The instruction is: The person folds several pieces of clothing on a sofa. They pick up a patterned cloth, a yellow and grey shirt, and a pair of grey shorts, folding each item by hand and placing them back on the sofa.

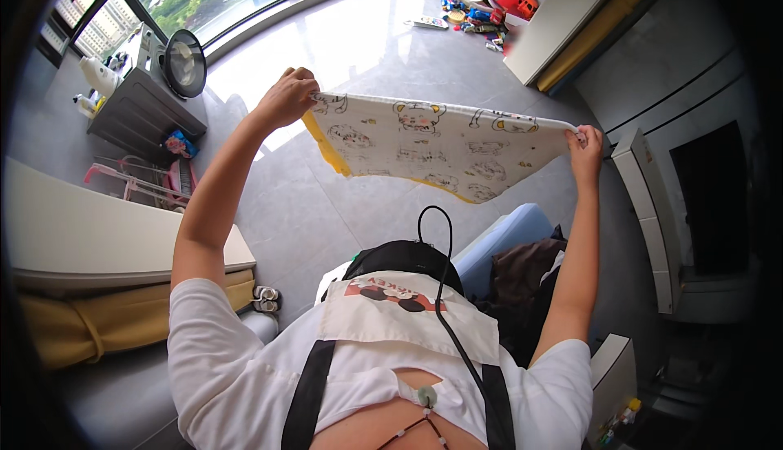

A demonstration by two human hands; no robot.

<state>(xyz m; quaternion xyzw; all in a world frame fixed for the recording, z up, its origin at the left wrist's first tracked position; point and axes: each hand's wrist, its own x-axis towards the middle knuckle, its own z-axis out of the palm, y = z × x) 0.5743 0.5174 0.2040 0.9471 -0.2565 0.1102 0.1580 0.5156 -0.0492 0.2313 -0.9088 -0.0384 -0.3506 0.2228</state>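
A white cloth (424, 141) printed with cartoon animal drawings hangs stretched between my two raised hands. Yellow trim shows along its left side and lower edge. My left hand (287, 101) is closed on its upper left corner, and my right hand (585, 155) pinches the upper right corner. The top edge runs taut, sloping down a little toward the right. Below, the cloth hangs free above the grey tiled floor (318, 221). Its back side is hidden from me.
At the left stands a front-loading washing machine (147, 83) with its round door (185, 63) open. Toys (477, 9) lie near the far window. A blue container (507, 242) holding dark clothes (526, 274) is close by my right arm. A white cabinet (648, 205) lines the right side.
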